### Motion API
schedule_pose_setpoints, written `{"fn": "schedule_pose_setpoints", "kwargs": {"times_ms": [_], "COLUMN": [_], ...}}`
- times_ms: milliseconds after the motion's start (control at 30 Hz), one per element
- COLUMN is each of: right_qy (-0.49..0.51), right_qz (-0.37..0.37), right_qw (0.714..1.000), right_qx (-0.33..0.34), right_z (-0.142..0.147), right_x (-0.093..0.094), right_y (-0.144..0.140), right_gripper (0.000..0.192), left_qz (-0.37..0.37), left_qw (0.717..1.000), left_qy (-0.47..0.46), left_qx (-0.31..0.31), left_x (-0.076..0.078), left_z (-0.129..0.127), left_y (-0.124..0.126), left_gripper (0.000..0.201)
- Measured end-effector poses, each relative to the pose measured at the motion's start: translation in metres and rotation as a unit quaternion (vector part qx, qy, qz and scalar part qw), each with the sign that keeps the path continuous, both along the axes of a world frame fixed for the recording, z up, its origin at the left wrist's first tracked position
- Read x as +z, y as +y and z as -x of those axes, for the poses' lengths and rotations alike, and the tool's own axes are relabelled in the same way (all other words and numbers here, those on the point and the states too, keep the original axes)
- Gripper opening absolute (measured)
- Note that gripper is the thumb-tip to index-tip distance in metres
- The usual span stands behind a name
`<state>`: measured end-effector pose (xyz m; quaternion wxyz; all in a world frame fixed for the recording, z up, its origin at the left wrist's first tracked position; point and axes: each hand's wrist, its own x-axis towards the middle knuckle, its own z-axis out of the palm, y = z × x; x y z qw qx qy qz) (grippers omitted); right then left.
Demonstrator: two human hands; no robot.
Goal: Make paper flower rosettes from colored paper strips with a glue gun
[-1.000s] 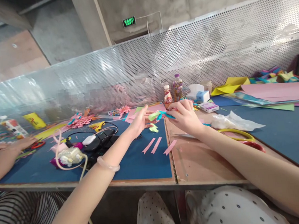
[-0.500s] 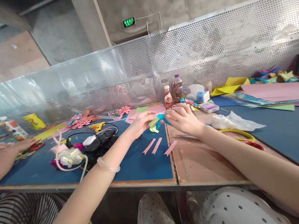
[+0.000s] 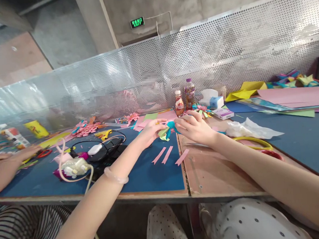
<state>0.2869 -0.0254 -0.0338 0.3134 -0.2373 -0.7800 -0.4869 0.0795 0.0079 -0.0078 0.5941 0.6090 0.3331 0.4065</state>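
Head view: two hands work on a small paper piece above the table.
The left hand (image 3: pixel 150 130) and right hand (image 3: pixel 195 126) both pinch the green and teal paper piece (image 3: pixel 166 130); three pink strips (image 3: pixel 169 155) lie at 6 o'clock from it on the blue mat (image 3: pixel 142 173).

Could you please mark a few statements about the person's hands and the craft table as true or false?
1. Both the left hand and the right hand grip the green and teal paper piece. True.
2. Three pink paper strips lie on the table just nearer than the hands. True.
3. The bracelet sits on the right wrist. False: it is on the left wrist.
4. The two drink bottles lie on their sides. False: they stand upright by the perforated screen.
5. A co-worker's hands rest at the far left. True.
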Motion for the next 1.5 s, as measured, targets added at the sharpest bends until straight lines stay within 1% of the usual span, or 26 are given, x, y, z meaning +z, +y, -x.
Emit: {"fn": "schedule_pose_setpoints", "kwargs": {"times_ms": [100, 200, 267, 467, 633, 767, 867, 933, 967, 1000, 1033, 1067, 1100, 1167, 1200, 1267, 1300, 1367, 1433, 1500], "right_qy": [-0.006, 0.003, 0.006, -0.001, 0.004, 0.008, 0.008, 0.04, 0.079, 0.135, 0.202, 0.272, 0.336, 0.435, 0.465, 0.498, 0.504, 0.511, 0.519, 0.521], "right_qz": [-0.008, 0.034, 0.047, 0.013, 0.047, 0.055, 0.057, 0.072, 0.089, 0.113, 0.144, 0.183, 0.229, 0.334, 0.387, 0.477, 0.508, 0.546, 0.568, 0.592], "right_qw": [1.0, 0.999, 0.999, 1.0, 0.999, 0.998, 0.998, 0.997, 0.993, 0.984, 0.969, 0.944, 0.912, 0.832, 0.789, 0.71, 0.68, 0.638, 0.607, 0.581], "right_qx": [0.0, 0.01, 0.009, 0.0, -0.004, 0.015, 0.011, 0.002, 0.001, 0.005, 0.013, 0.027, 0.046, 0.087, 0.106, 0.143, 0.16, 0.187, 0.198, 0.203], "right_z": [0.001, 0.001, 0.001, 0.001, 0.002, 0.002, 0.003, 0.006, 0.008, 0.01, 0.012, 0.014, 0.015, 0.015, 0.015, 0.013, 0.013, 0.013, 0.014, 0.016], "right_x": [0.001, 0.0, -0.001, -0.003, -0.002, -0.002, -0.003, -0.004, -0.005, -0.005, -0.006, -0.006, -0.007, -0.006, -0.006, -0.005, -0.005, -0.004, -0.003, -0.004], "right_y": [-0.001, -0.001, 0.0, 0.001, 0.001, 0.0, -0.001, -0.001, -0.001, 0.0, 0.002, 0.004, 0.006, 0.01, 0.012, 0.013, 0.012, 0.009, 0.006, 0.003], "right_gripper": [0.02, 0.019, 0.019, 0.019, 0.02, 0.018, 0.019, 0.016, 0.013, 0.01, 0.01, 0.014, 0.017, 0.022, 0.026, 0.032, 0.033, 0.033, 0.035, 0.04], "left_qz": [0.005, 0.012, 0.017, 0.02, 0.019, 0.011, 0.009, 0.023, 0.036, 0.052, 0.065, 0.071, 0.066, 0.027, 0.0, -0.058, -0.085, -0.128, -0.152, -0.166], "left_qw": [1.0, 1.0, 1.0, 1.0, 1.0, 1.0, 1.0, 0.999, 0.999, 0.998, 0.998, 0.997, 0.998, 0.998, 0.999, 0.997, 0.996, 0.991, 0.987, 0.984], "left_qy": [-0.001, -0.001, -0.005, -0.008, -0.002, 0.006, 0.016, 0.018, 0.015, 0.009, 0.0, -0.008, -0.016, -0.024, -0.022, -0.006, 0.008, 0.038, 0.056, 0.061], "left_qx": [-0.001, 0.003, 0.006, 0.001, -0.004, -0.009, -0.014, -0.025, -0.028, -0.025, -0.016, -0.003, 0.014, 0.042, 0.048, 0.046, 0.039, 0.019, 0.006, 0.008], "left_x": [0.0, 0.0, 0.0, 0.0, -0.001, -0.003, -0.002, 0.0, 0.002, 0.004, 0.005, 0.007, 0.007, 0.008, 0.008, 0.008, 0.007, 0.005, 0.002, -0.001], "left_z": [-0.001, -0.001, -0.002, -0.003, -0.002, -0.002, -0.001, 0.001, 0.003, 0.005, 0.007, 0.008, 0.01, 0.011, 0.01, 0.008, 0.007, 0.004, 0.003, 0.003], "left_y": [0.0, 0.001, 0.002, 0.002, 0.002, 0.004, 0.004, 0.003, 0.004, 0.005, 0.006, 0.007, 0.008, 0.01, 0.01, 0.008, 0.007, 0.004, 0.004, 0.005], "left_gripper": [0.033, 0.032, 0.032, 0.033, 0.033, 0.033, 0.028, 0.022, 0.023, 0.03, 0.039, 0.047, 0.051, 0.05, 0.047, 0.041, 0.037, 0.032, 0.032, 0.032]}}
